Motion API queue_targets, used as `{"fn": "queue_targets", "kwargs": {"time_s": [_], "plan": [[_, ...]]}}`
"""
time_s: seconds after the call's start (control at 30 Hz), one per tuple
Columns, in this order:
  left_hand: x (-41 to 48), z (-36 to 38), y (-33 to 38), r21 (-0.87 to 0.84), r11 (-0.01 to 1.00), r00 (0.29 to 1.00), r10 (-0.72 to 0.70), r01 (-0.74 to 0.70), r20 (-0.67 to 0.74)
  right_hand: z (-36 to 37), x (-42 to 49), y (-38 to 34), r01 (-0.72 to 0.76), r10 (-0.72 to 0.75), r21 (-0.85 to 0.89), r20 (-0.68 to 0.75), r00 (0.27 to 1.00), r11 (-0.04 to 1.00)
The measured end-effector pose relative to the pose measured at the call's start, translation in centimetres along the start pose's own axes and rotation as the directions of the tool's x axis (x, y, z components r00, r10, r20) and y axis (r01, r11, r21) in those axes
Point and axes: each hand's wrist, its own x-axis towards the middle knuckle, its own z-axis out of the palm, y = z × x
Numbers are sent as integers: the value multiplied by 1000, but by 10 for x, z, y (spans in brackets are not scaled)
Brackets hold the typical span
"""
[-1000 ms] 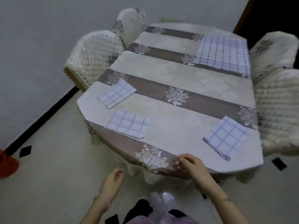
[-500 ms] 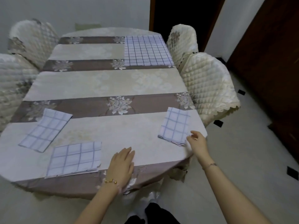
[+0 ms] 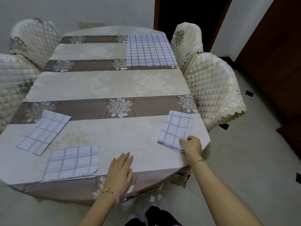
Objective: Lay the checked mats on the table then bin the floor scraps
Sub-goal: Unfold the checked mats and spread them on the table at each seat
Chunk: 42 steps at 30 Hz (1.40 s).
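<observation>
The right hand (image 3: 191,144) pinches the near corner of the folded checked mat (image 3: 176,130) by the table's (image 3: 114,137) right edge. The left hand (image 3: 121,171) rests flat and spread near the front edge. Best to lift gently and unfold it square to that edge.

The table (image 3: 105,88) wears a woven cloth with a faint damask sheen. The checked mats (image 3: 151,49) look like thin matt cotton, perhaps. Quilted satin-like covers dress the chairs (image 3: 211,88). The floor (image 3: 244,160) is smooth and glossy, the door (image 3: 276,54) dark wood.
</observation>
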Motion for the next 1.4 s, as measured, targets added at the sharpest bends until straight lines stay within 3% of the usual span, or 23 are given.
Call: {"fn": "queue_targets", "kwargs": {"time_s": [0.13, 0.2, 0.3, 0.4, 0.5, 0.57, 0.67, 0.73, 0.8, 0.9, 1.23, 1.33, 1.4], "plan": [[1, 1, 0, -30, 1000, 999, -2, 3, 33, -5, -9, 4, 41, -45, 78, 50, 998, 996], [3, -1, -2, -62, 998, 1000, -1, 2, 23, -9, -19, 3, 25, -51, 200, 123, 991, 980], [4, -18, 5, -269, 963, 1000, -17, 18, 7, -14, -43, -1, 48, -117, 311, 206, 972, 949], [-1, -44, 29, -622, 782, 994, -95, 42, -52, -15, -72, -10, 126, -220, 360, 234, 947, 925], [0, -72, 60, -829, 557, 992, -125, 48, -27, -9, -101, -21, 232, -334, 341, 281, 899, 911], [5, -85, 73, -918, 390, 990, -136, 74, 22, -3, -118, -28, 300, -419, 358, 324, 848, 884], [10, -93, 75, -987, 138, 975, -214, 88, 57, 8, -137, -34, 258, -445, 419, 446, 776, 871], [6, -92, 68, -992, 44, 960, -264, 114, 99, 15, -142, -36, 219, -435, 435, 494, 753, 873], [1, -89, 61, -989, 8, 944, -301, 147, 138, 21, -146, -37, 134, -398, 464, 535, 746, 875], [-5, -84, 50, -985, 54, 933, -334, 161, 134, 26, -150, -43, -15, -310, 488, 576, 756, 873], [-11, -82, 48, -984, 133, 932, -357, 117, 63, 34, -143, -54, 9, -282, 455, 538, 794, 891], [-8, -83, 39, -995, 25, 913, -400, 100, 81, 30, -134, -54, 43, -316, 460, 536, 783, 887], [-5, -83, 25, -991, -115, 895, -431, 69, 112, 24, -123, -53, 32, -321, 482, 531, 784, 876]]}}
